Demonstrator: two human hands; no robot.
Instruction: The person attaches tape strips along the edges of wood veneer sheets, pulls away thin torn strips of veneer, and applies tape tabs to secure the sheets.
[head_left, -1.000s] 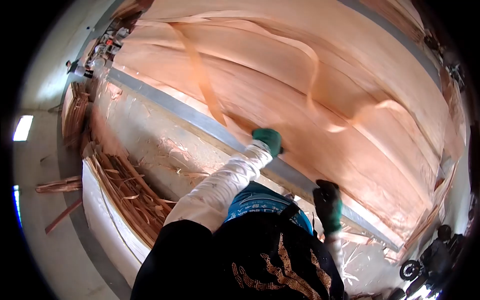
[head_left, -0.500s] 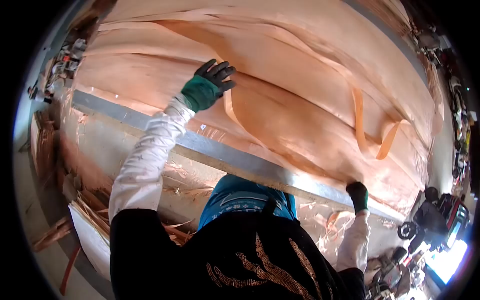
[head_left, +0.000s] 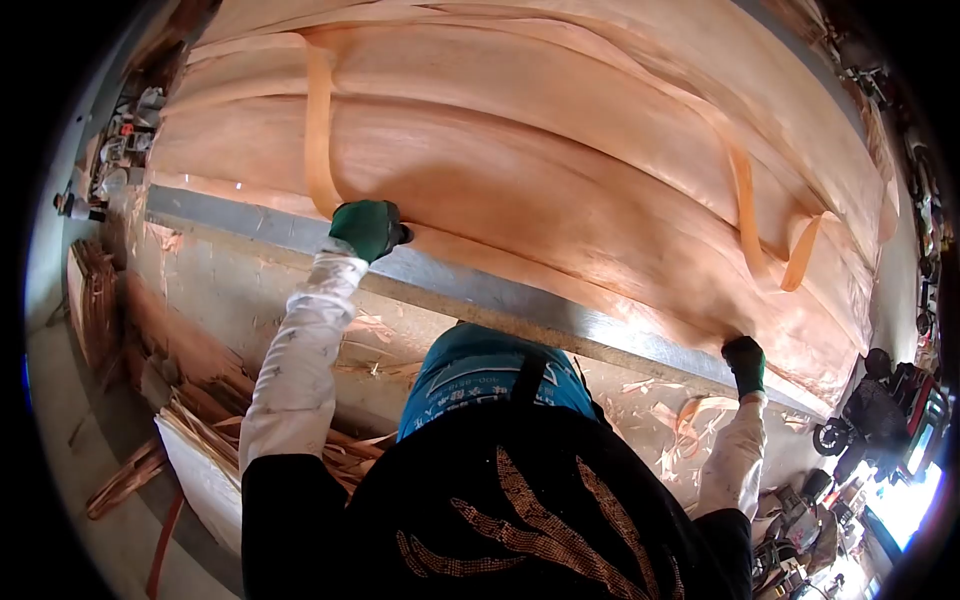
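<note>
Wide, thin wood veneer sheets point(head_left: 560, 180) lie in wavy layers across a long bench. My left hand point(head_left: 370, 229), in a green and black glove, is closed at the near edge of the top sheet, its fingertips partly hidden. A narrow orange-brown veneer strip point(head_left: 318, 130) runs from the far side down to that hand. To the right, my right hand point(head_left: 744, 364), gloved alike, is closed on the sheet's near edge by the bench rim. Another curled veneer strip point(head_left: 745, 205) rests on the sheets, beyond my right hand.
A grey metal edge point(head_left: 480, 290) borders the bench in front of my body. Broken veneer scraps point(head_left: 215, 410) are heaped at lower left, with more shavings point(head_left: 690, 420) on the floor. A dark motorbike point(head_left: 880, 410) stands at right, beside assorted clutter point(head_left: 800, 530).
My left hand has come down toward me from above the sheets and closed at the near edge. The left strip now hangs straighter, farther left. My right hand stays closed at the edge.
</note>
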